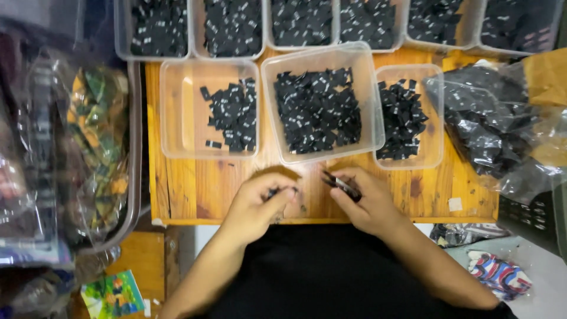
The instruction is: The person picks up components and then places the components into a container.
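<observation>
Nearest to the camera lies a black cloth (331,266) over the lap, and both forearms come out above it onto the wooden table (195,189). On this table stand clear plastic tubs, and the biggest one, the middle tub (277,100), holds a heap of small black labels (318,109) with white marks; the left tub (177,106) and the right tub (437,112) hold fewer. A clear bag (490,124) with more labels lies at the right. The right hand (366,204) pinches a small stack of black labels (342,184) between thumb and fingertips, pressed together on its lower end, just in front of the middle tub. The left hand (260,207) is curled, the fingers nearly closed around a small dark piece (277,191); what exactly it is I cannot tell. I judge such labels very light, thin, soft and bendable, a little slippery against each other, so a flat pinch across the stack holds them better than a grip on one corner.
</observation>
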